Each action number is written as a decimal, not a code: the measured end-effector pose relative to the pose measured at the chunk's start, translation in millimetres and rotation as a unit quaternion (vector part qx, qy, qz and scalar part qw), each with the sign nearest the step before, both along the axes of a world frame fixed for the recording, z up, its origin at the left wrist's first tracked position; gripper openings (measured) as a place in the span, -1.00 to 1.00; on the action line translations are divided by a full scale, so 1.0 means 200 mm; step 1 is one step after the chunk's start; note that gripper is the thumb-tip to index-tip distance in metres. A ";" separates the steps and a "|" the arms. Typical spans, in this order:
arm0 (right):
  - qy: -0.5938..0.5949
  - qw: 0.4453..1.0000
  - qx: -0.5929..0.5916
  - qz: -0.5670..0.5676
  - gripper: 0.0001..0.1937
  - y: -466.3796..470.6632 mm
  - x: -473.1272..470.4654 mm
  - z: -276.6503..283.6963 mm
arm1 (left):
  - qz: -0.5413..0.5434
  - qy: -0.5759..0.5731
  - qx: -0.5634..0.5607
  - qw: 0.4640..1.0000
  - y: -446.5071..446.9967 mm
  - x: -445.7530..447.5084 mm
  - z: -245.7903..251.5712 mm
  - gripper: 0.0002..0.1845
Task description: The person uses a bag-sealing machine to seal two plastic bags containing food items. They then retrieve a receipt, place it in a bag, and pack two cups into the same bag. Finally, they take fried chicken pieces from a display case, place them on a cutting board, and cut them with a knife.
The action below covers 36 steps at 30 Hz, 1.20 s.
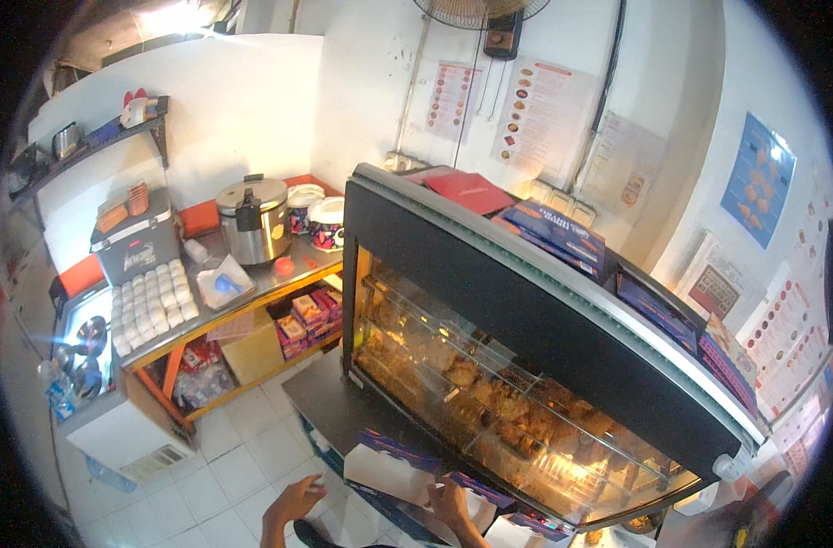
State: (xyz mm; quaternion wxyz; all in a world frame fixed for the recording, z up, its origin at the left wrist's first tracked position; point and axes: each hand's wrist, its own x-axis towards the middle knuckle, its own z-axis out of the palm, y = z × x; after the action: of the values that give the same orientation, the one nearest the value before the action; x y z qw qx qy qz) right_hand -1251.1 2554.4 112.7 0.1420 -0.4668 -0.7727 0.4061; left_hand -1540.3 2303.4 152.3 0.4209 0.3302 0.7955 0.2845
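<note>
My left hand (296, 501) is in the air over the floor at the lower middle, its fingers apart and nothing in them. Beside it, on the dark counter ledge (327, 397), lies an open cardboard food box (389, 472), white inside and dark blue outside. My right hand (449, 505) is at the right part of this box, fingers bent against the white card; whether they grip it cannot be told. Another open box (526, 533) lies to the right, partly cut off. Behind the boxes stands a lit glass food warmer (457, 294) with pieces of fried food (512, 407).
More boxes (553, 229) lie on top of the warmer. At left, a steel table (252, 301) bears rows of white wrapped portions (153, 301), a grey cool box (135, 236), a steel rice warmer (254, 219) and a tray (221, 284) with a blue scoop. A wall fan (485, 10) hangs above.
</note>
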 end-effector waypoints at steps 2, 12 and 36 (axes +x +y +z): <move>-0.035 0.999 0.027 -0.028 -0.56 0.03 -0.08 -0.10 | -0.004 0.000 -0.026 1.000 -0.20 -0.19 -0.23 -0.23; -0.154 0.969 -0.113 0.157 -0.45 -0.01 -0.51 0.53 | 0.088 0.050 -0.022 0.995 -1.32 -0.89 -0.67 -0.35; -0.214 0.822 0.034 0.527 -0.43 -0.41 -3.21 0.16 | 0.196 0.038 -0.052 0.978 -1.40 -2.26 -0.30 -0.18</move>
State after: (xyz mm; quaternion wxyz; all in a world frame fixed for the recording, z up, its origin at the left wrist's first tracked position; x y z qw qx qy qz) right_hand -1892.2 2473.2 144.5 -0.2470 -0.0584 -0.9252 0.2819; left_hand -1991.6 2023.7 91.6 0.3430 0.1557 0.8739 0.3072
